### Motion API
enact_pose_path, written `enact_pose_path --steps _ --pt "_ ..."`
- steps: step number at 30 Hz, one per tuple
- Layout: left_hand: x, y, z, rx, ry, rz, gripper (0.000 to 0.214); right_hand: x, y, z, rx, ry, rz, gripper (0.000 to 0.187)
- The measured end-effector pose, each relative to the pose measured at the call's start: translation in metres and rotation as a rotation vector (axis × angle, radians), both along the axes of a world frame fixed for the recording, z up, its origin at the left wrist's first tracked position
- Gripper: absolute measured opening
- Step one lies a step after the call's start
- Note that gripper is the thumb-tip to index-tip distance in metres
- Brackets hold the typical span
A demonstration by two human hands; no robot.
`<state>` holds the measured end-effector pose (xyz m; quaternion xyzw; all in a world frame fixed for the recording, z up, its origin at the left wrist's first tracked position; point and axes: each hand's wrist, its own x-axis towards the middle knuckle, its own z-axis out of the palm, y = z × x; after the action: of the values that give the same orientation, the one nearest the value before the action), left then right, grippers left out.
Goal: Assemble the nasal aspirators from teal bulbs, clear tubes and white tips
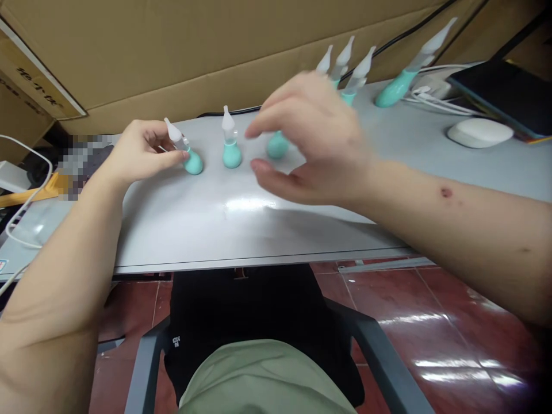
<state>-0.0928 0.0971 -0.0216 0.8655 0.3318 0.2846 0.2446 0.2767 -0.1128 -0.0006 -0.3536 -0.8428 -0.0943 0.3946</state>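
Several nozzle-topped bulbs (232, 154) are already stood on the surface (194, 230); at left, one tilted bulb (194, 163) is pinched by the left hand (138, 150), its handling seemingly unfinished; the right hand (317, 141) is held half-open, apparently empty.

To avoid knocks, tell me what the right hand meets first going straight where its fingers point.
Probably the upright white-tipped teal bulb just left of the right hand, though depth is unclear.

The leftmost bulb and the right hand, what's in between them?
The head view shows one green, white-tipped bulb standing between the leftmost bulb and the right hand. Another bulb is partly hidden by that hand.
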Motion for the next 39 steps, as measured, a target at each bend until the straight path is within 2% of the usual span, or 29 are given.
enact_pose_path --steps 3,6,9,12,16,23,26,31,37,39 --pt "0.004 -0.016 -0.003 0.002 -0.114 -0.091 0.075 -0.024 -0.005 0.0 -0.376 -0.08 0.065 0.02" --pt "0.015 -0.035 -0.002 -0.053 -0.311 -0.203 0.062 -0.049 -0.006 0.003 -0.585 -0.042 0.086 0.023" --pt "0.029 -0.054 0.0 -0.102 -0.428 -0.277 0.052 -0.072 -0.003 0.009 -0.62 0.057 0.022 0.032" --pt "0.042 -0.068 -0.001 -0.118 -0.504 -0.319 0.04 -0.09 0.005 0.009 -0.688 0.079 -0.058 0.026" --pt "0.055 -0.075 -0.004 -0.115 -0.545 -0.374 0.037 -0.098 0.016 -0.004 -0.696 0.143 -0.052 0.038" --pt "0.06 -0.08 -0.002 -0.078 -0.498 -0.293 0.054 -0.091 0.034 -0.034 -0.689 0.371 0.137 0.041" --pt "0.061 -0.086 0.002 -0.088 -0.531 -0.254 0.038 -0.092 0.038 -0.037 -0.689 0.421 0.17 0.041" --pt "0.058 -0.088 0.008 -0.136 -0.553 -0.111 0.012 -0.095 0.038 -0.038 -0.713 0.475 0.211 0.04" --pt "0.051 -0.085 0.005 -0.201 -0.505 -0.01 0.016 -0.094 0.038 -0.04 -0.918 0.532 0.287 0.022" --pt "0.051 -0.085 0.004 -0.241 -0.512 0.001 0.02 -0.093 0.038 -0.04 -0.922 0.522 0.312 0.021"
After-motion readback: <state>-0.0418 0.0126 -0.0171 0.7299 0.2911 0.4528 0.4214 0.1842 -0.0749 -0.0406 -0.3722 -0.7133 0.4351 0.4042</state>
